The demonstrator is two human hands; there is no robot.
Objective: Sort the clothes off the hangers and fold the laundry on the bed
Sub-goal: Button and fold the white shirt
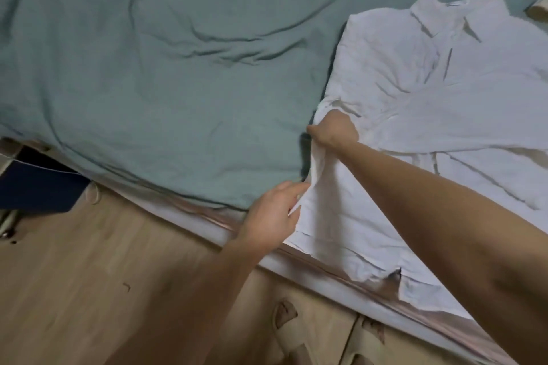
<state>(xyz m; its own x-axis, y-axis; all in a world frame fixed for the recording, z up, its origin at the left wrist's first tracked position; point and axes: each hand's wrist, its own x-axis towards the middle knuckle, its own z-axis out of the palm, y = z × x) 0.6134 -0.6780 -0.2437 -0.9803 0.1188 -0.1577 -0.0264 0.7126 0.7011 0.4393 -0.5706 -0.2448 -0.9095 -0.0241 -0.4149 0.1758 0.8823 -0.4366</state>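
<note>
on bed (148, 83), hands (333, 130) gripping shirt (415, 83)

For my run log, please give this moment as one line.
phase: folding | item: white shirt on bed | right hand grips side edge | left hand pinches lower edge | hem overhangs bed

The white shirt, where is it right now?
In the head view the white shirt lies on the right side of the teal bedsheet, hem hanging over the bed edge, gripped by both hands.
</note>
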